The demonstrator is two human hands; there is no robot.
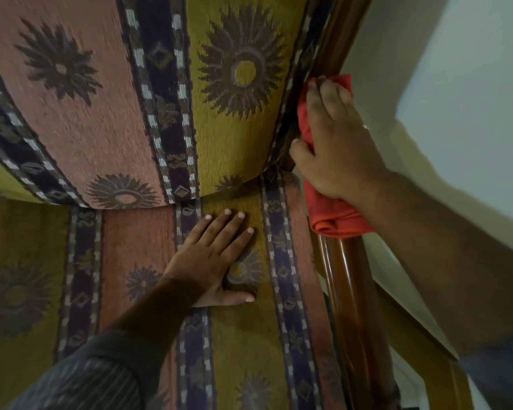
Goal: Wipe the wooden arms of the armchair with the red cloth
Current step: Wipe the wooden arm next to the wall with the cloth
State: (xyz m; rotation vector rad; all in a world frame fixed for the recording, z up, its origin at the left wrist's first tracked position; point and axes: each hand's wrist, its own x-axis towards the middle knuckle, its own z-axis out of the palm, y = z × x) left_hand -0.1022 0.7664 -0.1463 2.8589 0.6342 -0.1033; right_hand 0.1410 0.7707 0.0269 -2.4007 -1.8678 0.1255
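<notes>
The armchair fills the head view, its patterned seat cushion (pixel 243 344) below and backrest (pixel 101 99) above. A glossy brown wooden arm (pixel 347 279) runs along the chair's right side and continues up as the back frame (pixel 341 34). My right hand (pixel 338 143) presses the bunched red cloth (pixel 332 217) against the wood where arm and back frame meet; the cloth covers that joint. My left hand (pixel 216 258) lies flat on the seat cushion, fingers spread, holding nothing.
A pale wall (pixel 456 84) stands close behind the chair's right side. A lower wooden rail (pixel 421 338) slants beside the arm at the lower right.
</notes>
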